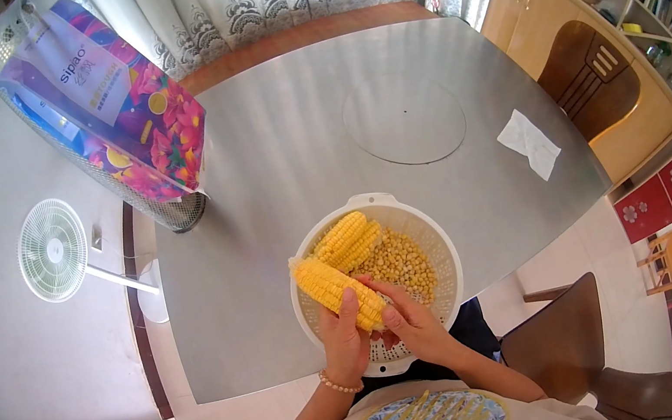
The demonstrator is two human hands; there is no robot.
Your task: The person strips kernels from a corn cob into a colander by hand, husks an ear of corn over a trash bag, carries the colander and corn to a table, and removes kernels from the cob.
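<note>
A yellow corn cob [333, 291] is held tilted above a white colander [446, 256], its tip pointing up and to the left. My left hand [345, 337], with a beaded bracelet at the wrist, is closed round the lower part of the cob, thumb on top. Around the cob's near end my right hand [409, 319] is closed too, the thumb pressed near the kernels; some fingers are hidden underneath. Inside the colander lie more corn on the cob [348, 241] and a heap of loose corn kernels [402, 265].
The colander sits at the near edge of a grey table [275, 158]. At the back left stands a mesh bin [183, 215] with a colourful bag [103, 97]. A white tissue [530, 144] lies at the right. A brown chair [562, 332] stands right of me, a fan [54, 250] at left.
</note>
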